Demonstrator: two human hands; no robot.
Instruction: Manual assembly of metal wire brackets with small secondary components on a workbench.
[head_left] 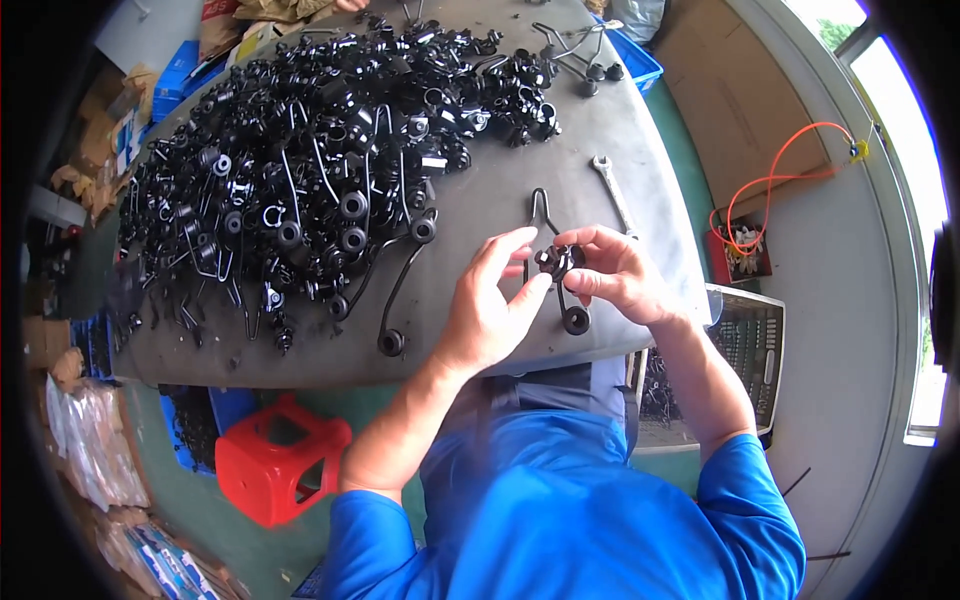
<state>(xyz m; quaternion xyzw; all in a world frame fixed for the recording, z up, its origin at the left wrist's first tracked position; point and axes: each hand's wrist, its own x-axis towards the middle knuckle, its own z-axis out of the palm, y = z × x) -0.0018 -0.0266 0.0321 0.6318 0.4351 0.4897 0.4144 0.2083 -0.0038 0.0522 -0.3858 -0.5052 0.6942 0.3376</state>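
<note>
Both my hands are at a small black clamp [560,262] near the front right of the table. My left hand [485,312] curves round its left side, thumb and forefinger at the part. From the right, my right hand [622,274] pinches it between thumb and fingers. A bent black wire rod [540,200] rises as a narrow loop beyond my hands. Below the clamp, a round black rubber roller [576,320] shows at the end of the wire. My fingers partly hide the clamp, so its details are unclear.
A large heap of black clamps and wire parts [330,150] covers the table's left and middle. A wrench [614,195] lies beyond my right hand. A red stool [283,460] stands below the table's left front. A grey crate [750,340] is at the right.
</note>
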